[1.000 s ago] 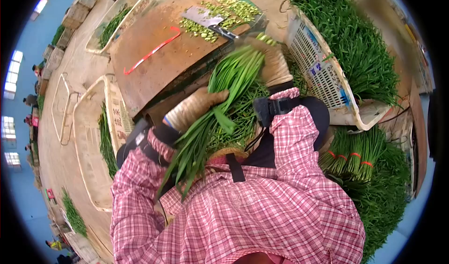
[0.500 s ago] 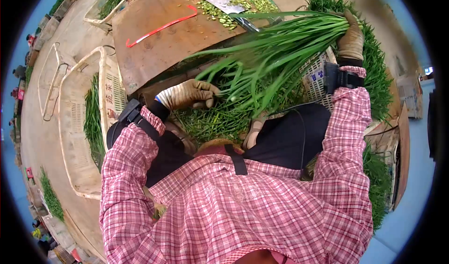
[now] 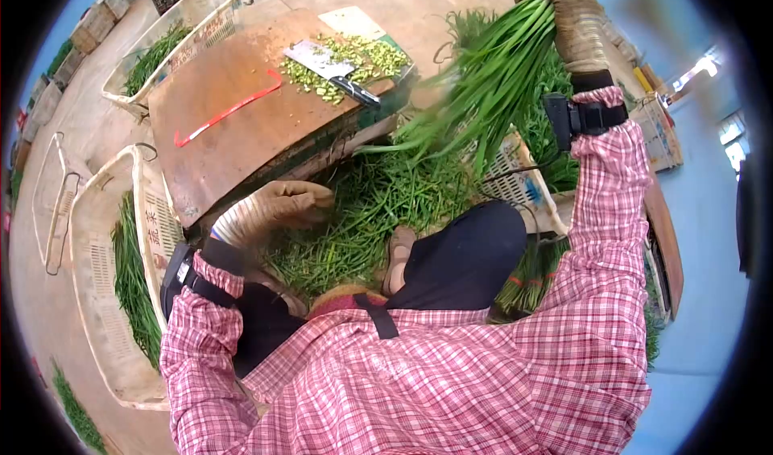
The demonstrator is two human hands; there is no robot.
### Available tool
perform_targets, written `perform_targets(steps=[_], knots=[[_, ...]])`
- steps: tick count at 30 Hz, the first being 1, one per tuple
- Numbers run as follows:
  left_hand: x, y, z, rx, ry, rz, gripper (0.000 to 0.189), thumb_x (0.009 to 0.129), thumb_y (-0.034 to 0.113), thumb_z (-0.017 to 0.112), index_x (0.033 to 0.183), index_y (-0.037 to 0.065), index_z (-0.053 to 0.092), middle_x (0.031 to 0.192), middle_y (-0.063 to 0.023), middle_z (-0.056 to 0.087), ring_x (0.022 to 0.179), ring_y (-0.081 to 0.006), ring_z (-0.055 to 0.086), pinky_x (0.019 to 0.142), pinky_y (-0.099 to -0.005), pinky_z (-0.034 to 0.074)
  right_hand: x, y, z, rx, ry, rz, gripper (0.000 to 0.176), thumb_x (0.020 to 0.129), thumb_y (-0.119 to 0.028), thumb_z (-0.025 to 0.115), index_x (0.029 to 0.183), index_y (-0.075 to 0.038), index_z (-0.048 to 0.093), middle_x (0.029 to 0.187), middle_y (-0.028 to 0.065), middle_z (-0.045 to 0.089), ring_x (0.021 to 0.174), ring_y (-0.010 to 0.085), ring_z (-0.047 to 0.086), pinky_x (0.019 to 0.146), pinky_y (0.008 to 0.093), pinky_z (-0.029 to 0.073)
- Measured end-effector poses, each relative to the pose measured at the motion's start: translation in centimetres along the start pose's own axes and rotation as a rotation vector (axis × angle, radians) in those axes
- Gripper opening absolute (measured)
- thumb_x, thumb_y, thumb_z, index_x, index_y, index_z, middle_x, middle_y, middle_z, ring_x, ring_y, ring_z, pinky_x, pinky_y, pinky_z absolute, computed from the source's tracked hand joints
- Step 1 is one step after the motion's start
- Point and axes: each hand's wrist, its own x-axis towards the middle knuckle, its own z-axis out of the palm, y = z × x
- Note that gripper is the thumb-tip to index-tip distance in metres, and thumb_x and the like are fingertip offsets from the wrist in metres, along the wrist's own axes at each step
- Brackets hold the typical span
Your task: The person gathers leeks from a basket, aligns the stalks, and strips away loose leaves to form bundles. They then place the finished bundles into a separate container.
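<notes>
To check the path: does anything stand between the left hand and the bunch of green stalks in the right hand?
Nothing visible does. The left hand is low by the loose greens; the bunch hangs from the right hand above them.

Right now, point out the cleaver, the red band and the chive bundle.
cleaver (image 3: 316,58): head view, middle of the blade.
red band (image 3: 228,109): head view, midway along the strip.
chive bundle (image 3: 501,75): head view, middle of the raised stalks.

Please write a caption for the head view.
Right hand holds a bunch of greens high; left hand rests beside the board.
</notes>
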Motion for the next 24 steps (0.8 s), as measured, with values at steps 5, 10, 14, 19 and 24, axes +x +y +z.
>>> perform_targets(steps=[5, 10, 14, 19, 24], knots=[[3.9, 3.2, 7.4, -0.481, -0.48, 0.332, 0.095, 0.084, 0.077, 0.04, 0.136, -0.002, 0.046, 0.133, -0.0224, 0.054, 0.126, -0.0319, 0.051, 0.109, -0.0455, 0.037, -6.1, -2.2, 0.2, -0.109, -0.257, -0.707, 0.03, 0.094, 0.001, 0.05, 0.12, -0.01, 0.06, 0.099, 0.0085, 0.069, 0.086, 0.0197, 0.069, 0.076, 0.0323, 0.058], [4.4, 2.3, 13.4, -0.673, -0.367, 0.324, 0.12, 0.062, 0.091, 0.037, 0.146, 0.005, 0.034, 0.141, -0.0187, 0.047, 0.128, -0.0277, 0.048, 0.109, -0.0441, 0.037, -19.6, -3.2, 5.9, -0.198, -0.844, -1.42, 0.038, 0.087, -0.028, 0.057, 0.119, -0.007, 0.055, 0.103, 0.0083, 0.061, 0.088, 0.0225, 0.063, 0.074, 0.0341, 0.053], [3.5, -0.4, 14.7, -0.748, -0.413, 0.447, 0.097, 0.078, 0.072, 0.054, 0.144, 0.003, 0.037, 0.14, -0.0174, 0.049, 0.126, -0.0268, 0.05, 0.109, -0.0428, 0.037, -28.6, 0.3, 8.6, 0.427, -1.572, -0.798, 0.034, 0.083, -0.039, 0.059, 0.098, -0.009, 0.061, 0.087, 0.0063, 0.062, 0.075, 0.0231, 0.062, 0.067, 0.0375, 0.05], [4.1, -0.5, 12.5, -0.613, -0.224, 0.22, 0.061, 0.083, 0.028, 0.072, 0.133, 0.002, 0.049, 0.119, -0.0122, 0.063, 0.102, -0.0224, 0.063, 0.091, -0.0372, 0.051, -28.4, 0.6, 9.2, 0.744, -1.753, -0.427, 0.032, 0.081, -0.039, 0.063, 0.096, -0.01, 0.059, 0.097, 0.0071, 0.059, 0.093, 0.0243, 0.057, 0.077, 0.0426, 0.048], [4.4, 1.4, 10.9, -0.432, 0.086, 0.384, 0.042, 0.077, 0.01, 0.073, 0.116, 0.0, 0.059, 0.1, -0.0054, 0.065, 0.085, -0.0156, 0.061, 0.08, -0.0307, 0.051, -22.9, -4.8, 5.6, 0.277, -1.143, -1.097, 0.03, 0.077, -0.025, 0.073, 0.1, -0.01, 0.06, 0.103, 0.0049, 0.059, 0.108, 0.0255, 0.054, 0.09, 0.0466, 0.045]])
